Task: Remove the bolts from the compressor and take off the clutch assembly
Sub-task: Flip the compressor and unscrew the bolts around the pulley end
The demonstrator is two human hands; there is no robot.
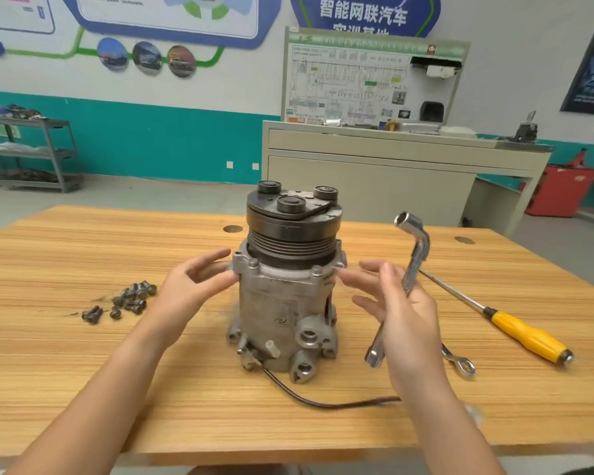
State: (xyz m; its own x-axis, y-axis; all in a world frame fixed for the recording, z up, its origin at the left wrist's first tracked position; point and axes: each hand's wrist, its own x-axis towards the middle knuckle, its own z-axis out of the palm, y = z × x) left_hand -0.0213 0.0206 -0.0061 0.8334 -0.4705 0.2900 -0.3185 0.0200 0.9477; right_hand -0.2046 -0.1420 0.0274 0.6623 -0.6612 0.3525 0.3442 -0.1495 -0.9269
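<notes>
Loose bolts (124, 301) lie centre left on the table (83, 371). The left hand (189, 282), fingers spread wide, sits just beside the compressor (282, 303), which stands upright mid-frame with the clutch assembly (292, 217) on top. Right of it, the right hand (402, 303) holds a socket wrench (414, 255).

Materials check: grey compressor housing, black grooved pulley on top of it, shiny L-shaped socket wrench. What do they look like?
Grey compressor housing: probably cast aluminium, going by the dull, rough matte skin and the cast lugs.
Black grooved pulley: likely steel with a dark, scuffed coating.
Shiny L-shaped socket wrench: looks like chrome-plated steel, with mirror-bright highlights.
</notes>
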